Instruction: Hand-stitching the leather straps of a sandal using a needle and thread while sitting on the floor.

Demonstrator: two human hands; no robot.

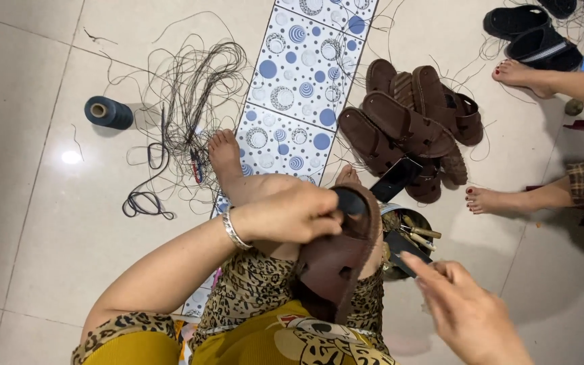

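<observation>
Round metal tin (428,223) holding wooden-handled tools (422,233); left hand (292,215) clamped on brown leather sandal (336,260); right hand (464,311) fingers apart, empty.

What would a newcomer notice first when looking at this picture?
In the middle, the left hand grips a brown sandal on the person's lap, while the right hand hovers with spread fingers at lower right. Behind it, a pile of brown sandals lies on the floor. To the left, a tangle of dark thread sprawls beside a dark blue thread spool.
</observation>
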